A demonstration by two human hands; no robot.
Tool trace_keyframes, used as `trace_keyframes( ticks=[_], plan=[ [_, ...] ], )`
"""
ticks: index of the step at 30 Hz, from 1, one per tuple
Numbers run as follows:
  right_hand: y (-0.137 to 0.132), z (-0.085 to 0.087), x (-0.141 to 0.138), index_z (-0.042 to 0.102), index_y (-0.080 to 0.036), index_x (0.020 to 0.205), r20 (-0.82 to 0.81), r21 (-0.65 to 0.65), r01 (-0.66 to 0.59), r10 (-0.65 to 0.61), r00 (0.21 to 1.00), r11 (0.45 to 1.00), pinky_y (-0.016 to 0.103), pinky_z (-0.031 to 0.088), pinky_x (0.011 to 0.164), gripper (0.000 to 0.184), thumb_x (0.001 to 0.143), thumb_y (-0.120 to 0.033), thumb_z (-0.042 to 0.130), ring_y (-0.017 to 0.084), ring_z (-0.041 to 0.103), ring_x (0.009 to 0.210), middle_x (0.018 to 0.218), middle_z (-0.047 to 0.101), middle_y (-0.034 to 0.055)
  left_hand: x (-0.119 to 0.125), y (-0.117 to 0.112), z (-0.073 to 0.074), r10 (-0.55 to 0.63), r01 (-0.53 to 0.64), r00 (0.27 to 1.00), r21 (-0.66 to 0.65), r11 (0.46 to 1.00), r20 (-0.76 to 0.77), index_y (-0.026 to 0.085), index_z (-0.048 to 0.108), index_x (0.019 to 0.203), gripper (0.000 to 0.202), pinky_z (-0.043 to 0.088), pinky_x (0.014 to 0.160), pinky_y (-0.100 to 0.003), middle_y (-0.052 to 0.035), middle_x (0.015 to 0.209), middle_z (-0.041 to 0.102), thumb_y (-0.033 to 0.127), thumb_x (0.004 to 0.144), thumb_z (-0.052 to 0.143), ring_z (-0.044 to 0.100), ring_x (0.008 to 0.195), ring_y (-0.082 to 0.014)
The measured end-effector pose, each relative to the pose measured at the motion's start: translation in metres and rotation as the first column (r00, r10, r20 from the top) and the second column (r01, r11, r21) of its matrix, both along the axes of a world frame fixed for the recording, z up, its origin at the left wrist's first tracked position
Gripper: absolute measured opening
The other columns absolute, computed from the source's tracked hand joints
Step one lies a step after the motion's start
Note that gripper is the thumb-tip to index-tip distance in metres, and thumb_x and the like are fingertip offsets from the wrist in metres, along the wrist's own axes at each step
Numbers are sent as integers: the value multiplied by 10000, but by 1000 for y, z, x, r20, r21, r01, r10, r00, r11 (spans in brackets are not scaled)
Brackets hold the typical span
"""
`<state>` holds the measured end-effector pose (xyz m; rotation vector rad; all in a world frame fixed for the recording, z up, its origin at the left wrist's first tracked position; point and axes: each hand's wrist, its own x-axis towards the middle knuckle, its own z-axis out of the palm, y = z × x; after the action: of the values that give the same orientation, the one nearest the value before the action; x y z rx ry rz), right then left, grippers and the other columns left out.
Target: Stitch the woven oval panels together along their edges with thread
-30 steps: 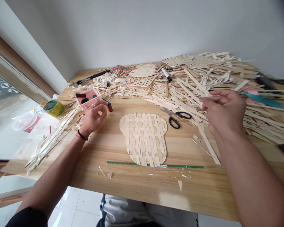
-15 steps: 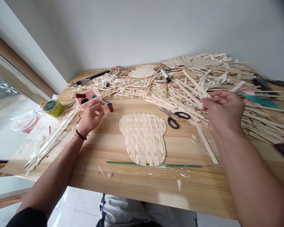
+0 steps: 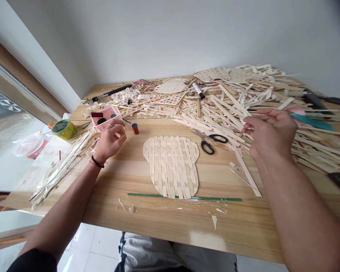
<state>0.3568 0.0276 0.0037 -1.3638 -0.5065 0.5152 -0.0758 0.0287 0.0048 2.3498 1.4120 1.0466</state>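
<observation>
My left hand (image 3: pixel 109 140) hovers over the table beside a pink box (image 3: pixel 99 120), its fingers curled into a loose pinch; what they hold is too thin to see. A small orange spool with a blue top (image 3: pixel 135 129) stands just right of that hand, apart from it. My right hand (image 3: pixel 269 133) is raised over the pile of pale strips (image 3: pixel 232 105), thumb and fingers pinched together on something I cannot make out. A woven strip mat (image 3: pixel 172 166) lies between the hands, and black-handled scissors (image 3: pixel 208 142) lie to its right.
A green strip (image 3: pixel 215 199) lies near the front edge. A yellow-green tape roll (image 3: pixel 62 128) sits far left by long strips. A marker (image 3: pixel 198 90), a black tool (image 3: pixel 107 93), more woven pieces (image 3: pixel 171 86) and a teal tool (image 3: pixel 311 121) lie further back.
The spool has left my left hand's fingertips and now stands on the table a little further right. My right hand has shifted slightly right, still pinched.
</observation>
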Motion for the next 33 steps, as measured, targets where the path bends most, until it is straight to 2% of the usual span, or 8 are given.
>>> trace_keyframes(
  ticks=[6,12,17,21,24,29,33],
  plan=[
    [0,-4,-3,589,-211,792,46,34,-53,52,998,998,190,414,420,327,564,12,662,108,497,415,546,628,-91,7,-9,6,-150,148,988,-78,986,-21,190,636,783,148,628,751,-325,-125,1445,696,232,923,611,727,1058,-228],
    [-2,-8,-10,598,-207,831,141,86,-135,122,983,987,174,417,466,337,584,17,650,96,506,449,571,634,-91,9,-9,6,-159,153,986,-124,980,-40,190,627,771,163,644,729,-340,-125,1487,709,248,922,608,765,1051,-247],
    [-2,-6,-9,592,-200,827,158,83,-117,103,982,990,185,427,454,330,584,14,652,99,505,441,579,611,-79,9,-8,4,-159,153,986,-129,980,-41,189,636,771,191,646,709,-329,-127,1494,705,271,940,601,772,1110,-269],
    [0,-1,-1,564,-207,792,76,50,-11,7,997,999,175,383,411,322,563,8,636,107,483,439,574,600,-64,7,-6,2,-168,161,984,-103,981,-60,192,646,808,184,646,738,-334,-123,1486,693,257,973,596,758,1117,-255],
    [3,0,6,546,-218,783,26,51,41,-42,999,998,183,381,409,333,536,-9,627,118,476,456,580,586,-57,7,-3,-4,-161,158,983,-40,987,-84,200,634,849,164,653,824,-375,-146,1440,676,237,1000,581,732,1157,-259],
    [5,1,15,541,-220,797,-184,28,9,-4,983,1000,190,448,505,345,494,-58,563,115,509,537,603,541,-57,13,4,-15,-216,222,965,26,975,-151,229,577,889,145,561,1142,-496,-145,1298,669,158,1013,550,599,1381,-292],
    [2,3,18,531,-217,801,-312,58,-11,29,950,998,220,572,659,360,482,-51,541,103,621,659,694,537,-54,17,10,-21,-222,232,965,58,971,-136,237,555,911,137,529,1175,-527,-137,1256,654,133,999,548,582,1371,-294]
  ],
)
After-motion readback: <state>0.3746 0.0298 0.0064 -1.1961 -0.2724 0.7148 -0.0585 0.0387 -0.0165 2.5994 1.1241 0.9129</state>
